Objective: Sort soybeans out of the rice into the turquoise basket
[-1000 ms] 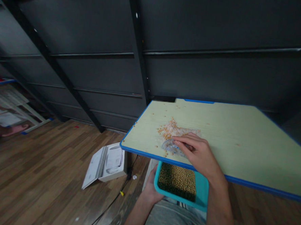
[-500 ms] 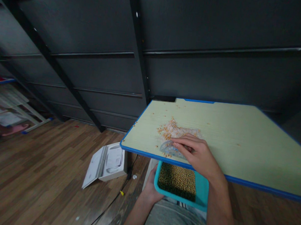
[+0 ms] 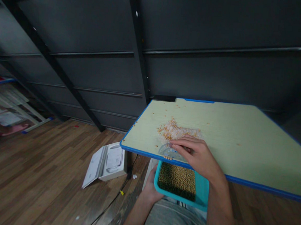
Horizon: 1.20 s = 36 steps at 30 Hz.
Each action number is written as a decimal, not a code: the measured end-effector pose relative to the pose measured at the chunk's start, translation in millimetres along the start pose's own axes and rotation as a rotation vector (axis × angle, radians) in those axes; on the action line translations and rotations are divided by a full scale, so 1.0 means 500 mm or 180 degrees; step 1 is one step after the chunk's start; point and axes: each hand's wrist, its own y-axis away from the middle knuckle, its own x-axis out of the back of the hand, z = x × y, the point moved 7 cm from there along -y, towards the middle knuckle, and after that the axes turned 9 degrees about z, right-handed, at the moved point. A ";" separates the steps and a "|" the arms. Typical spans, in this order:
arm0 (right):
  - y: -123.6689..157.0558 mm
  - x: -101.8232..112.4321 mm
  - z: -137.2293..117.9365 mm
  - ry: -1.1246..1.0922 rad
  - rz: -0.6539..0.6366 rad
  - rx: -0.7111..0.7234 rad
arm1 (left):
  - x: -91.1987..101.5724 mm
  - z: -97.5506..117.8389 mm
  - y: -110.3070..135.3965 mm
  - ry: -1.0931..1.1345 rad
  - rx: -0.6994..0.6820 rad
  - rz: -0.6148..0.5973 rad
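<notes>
Pale-green, blue-edged tabletop (image 3: 235,141) under my right hand (image 3: 195,151), pinching clear curved plastic piece (image 3: 165,149); round tan beans (image 3: 167,136), whitish grains (image 3: 183,131) beyond. Left hand (image 3: 152,186), lower, apart, grips turquoise rectangular plastic tray (image 3: 202,188).

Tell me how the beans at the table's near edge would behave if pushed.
The beans look round, so they'd probably roll easily. They seem small and loose, so they'd likely scatter rather than move together. The table looks smooth, so it might slow them little.

Grey clothing (image 3: 171,219), softly creased, two bare forearms (image 3: 220,205)
</notes>
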 end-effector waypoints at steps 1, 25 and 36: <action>0.000 0.000 0.000 -0.0006 -0.0004 -0.0004 | -0.001 0.000 0.000 0.0001 -0.0004 0.0005; -0.005 0.045 0.021 0.0625 0.0855 -0.0094 | -0.015 0.000 0.016 -0.0041 0.0028 0.0062; -0.006 0.034 0.027 0.0529 0.0668 -0.0086 | -0.036 0.000 0.023 -0.0019 0.0104 0.0085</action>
